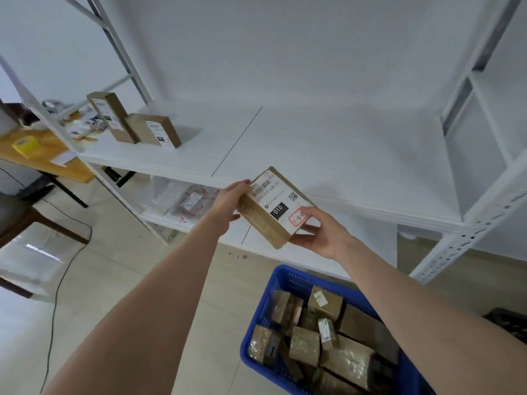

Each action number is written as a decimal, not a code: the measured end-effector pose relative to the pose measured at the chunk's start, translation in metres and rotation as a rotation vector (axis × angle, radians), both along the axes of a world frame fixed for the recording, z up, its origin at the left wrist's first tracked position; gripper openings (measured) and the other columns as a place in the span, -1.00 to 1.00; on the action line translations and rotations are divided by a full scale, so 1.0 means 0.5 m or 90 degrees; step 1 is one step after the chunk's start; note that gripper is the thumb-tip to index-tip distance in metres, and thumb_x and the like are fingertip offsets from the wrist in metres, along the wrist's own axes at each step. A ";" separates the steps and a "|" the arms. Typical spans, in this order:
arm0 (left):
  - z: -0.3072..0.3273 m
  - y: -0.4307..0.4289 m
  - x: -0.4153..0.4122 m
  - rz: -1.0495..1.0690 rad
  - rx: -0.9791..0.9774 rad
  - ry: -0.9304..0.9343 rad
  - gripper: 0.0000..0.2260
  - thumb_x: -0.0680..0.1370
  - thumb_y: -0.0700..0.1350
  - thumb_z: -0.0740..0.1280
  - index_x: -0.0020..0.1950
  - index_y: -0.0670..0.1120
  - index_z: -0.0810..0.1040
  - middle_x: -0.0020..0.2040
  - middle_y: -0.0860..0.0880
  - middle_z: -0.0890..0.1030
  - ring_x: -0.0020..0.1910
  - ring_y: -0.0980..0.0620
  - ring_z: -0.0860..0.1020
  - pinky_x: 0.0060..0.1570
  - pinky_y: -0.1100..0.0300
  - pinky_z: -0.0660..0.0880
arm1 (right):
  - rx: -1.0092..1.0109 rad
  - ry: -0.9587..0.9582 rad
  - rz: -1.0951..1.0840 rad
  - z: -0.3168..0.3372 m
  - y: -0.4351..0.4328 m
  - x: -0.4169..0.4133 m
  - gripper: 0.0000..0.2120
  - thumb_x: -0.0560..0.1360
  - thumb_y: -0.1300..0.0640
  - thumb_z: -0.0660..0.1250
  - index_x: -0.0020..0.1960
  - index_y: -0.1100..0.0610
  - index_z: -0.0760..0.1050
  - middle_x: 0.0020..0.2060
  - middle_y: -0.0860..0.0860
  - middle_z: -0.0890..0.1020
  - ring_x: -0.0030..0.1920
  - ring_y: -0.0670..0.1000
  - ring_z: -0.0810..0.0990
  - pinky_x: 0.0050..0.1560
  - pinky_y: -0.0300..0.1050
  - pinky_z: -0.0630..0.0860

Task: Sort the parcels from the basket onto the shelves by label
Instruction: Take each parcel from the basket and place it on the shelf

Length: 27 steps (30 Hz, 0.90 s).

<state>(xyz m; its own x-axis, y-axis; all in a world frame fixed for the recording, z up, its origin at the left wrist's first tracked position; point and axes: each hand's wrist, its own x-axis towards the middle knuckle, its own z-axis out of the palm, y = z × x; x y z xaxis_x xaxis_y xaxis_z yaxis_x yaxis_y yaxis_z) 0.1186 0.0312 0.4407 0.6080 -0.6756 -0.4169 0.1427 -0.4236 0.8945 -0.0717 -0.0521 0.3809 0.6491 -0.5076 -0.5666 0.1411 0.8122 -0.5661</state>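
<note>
As you probably want to read the label (281, 205) before choosing a place, your left hand (231, 199) and right hand (319, 235) both grip the parcel (262, 222) face-up before the shelf (342, 155).

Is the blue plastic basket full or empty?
Not empty, fairly full: the blue plastic basket holds many brown cardboard parcels piled on one another.
</note>
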 end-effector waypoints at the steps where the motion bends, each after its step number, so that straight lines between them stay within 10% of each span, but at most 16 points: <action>1: 0.004 0.000 -0.005 0.013 0.013 -0.023 -0.64 0.52 0.01 0.33 0.31 0.05 0.45 0.20 -0.05 0.51 0.24 -0.08 0.44 0.27 -0.14 0.37 | 0.009 -0.016 -0.032 0.006 0.003 0.004 -0.70 0.42 0.23 0.44 0.12 0.20 0.47 0.05 0.26 0.57 0.02 0.28 0.63 0.02 0.18 0.61; 4: 0.007 0.003 -0.032 -0.011 0.024 0.018 -0.33 0.48 0.08 0.40 0.51 0.09 0.16 0.34 -0.05 0.44 0.30 -0.15 0.42 0.24 -0.22 0.39 | 0.023 -0.053 -0.070 0.023 0.012 0.018 -0.77 0.46 0.30 0.37 0.10 0.22 0.47 0.08 0.28 0.59 0.16 0.22 0.58 0.14 0.15 0.56; 10: 0.013 0.000 -0.059 -0.041 -0.039 0.053 -0.63 0.51 -0.04 0.40 0.23 0.20 0.34 -0.04 0.01 0.64 0.00 -0.04 0.60 0.12 -0.19 0.50 | 0.002 -0.030 -0.042 0.037 0.018 0.017 -0.78 0.47 0.33 0.30 0.12 0.23 0.46 0.06 0.28 0.60 0.15 0.22 0.59 0.16 0.10 0.56; 27: 0.067 -0.058 -0.121 -0.066 -0.087 -0.061 -0.45 0.56 -0.13 0.31 0.50 0.07 0.20 0.12 -0.04 0.59 -0.03 0.04 0.59 0.03 0.02 0.55 | -0.108 -0.007 -0.091 0.065 -0.005 -0.049 -0.49 0.42 0.47 0.20 0.31 0.12 0.42 0.14 0.25 0.57 0.06 0.17 0.61 0.03 0.02 0.62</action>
